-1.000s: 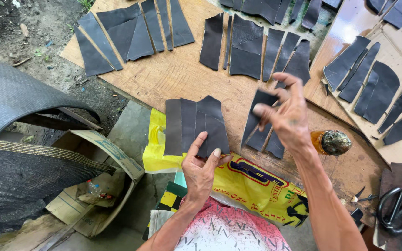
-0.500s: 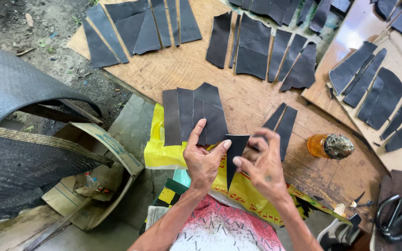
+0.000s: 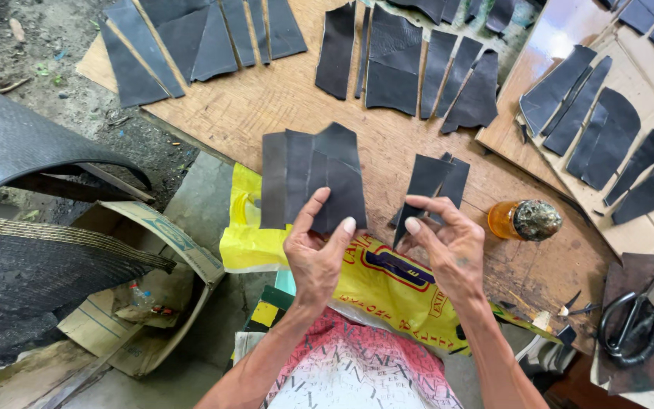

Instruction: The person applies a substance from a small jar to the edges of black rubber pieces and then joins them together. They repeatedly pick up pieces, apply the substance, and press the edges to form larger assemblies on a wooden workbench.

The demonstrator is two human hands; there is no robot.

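Observation:
My left hand (image 3: 318, 254) grips the near edge of a fanned stack of black leather-like pieces (image 3: 308, 174), forefinger and thumb lying on top. The stack rests on a wooden board (image 3: 266, 110) and overhangs a yellow plastic bag (image 3: 255, 242). My right hand (image 3: 448, 246) pinches the lower end of a narrow black piece (image 3: 421, 185), which slants up over another dark piece (image 3: 457, 180) lying on the board. The two hands are a thumb's width apart.
Rows of cut black pieces (image 3: 403, 68) lie along the board's far side, more on cardboard (image 3: 607, 136) at right. An orange bottle (image 3: 524, 220) lies beside my right hand. Scissors (image 3: 633, 322) sit at right, an open cardboard box (image 3: 153, 242) and tyre sections (image 3: 24, 144) at left.
My right hand picked a narrow black piece from the board at right and drew it toward me, close to my left hand. The left hand stayed on the stack.

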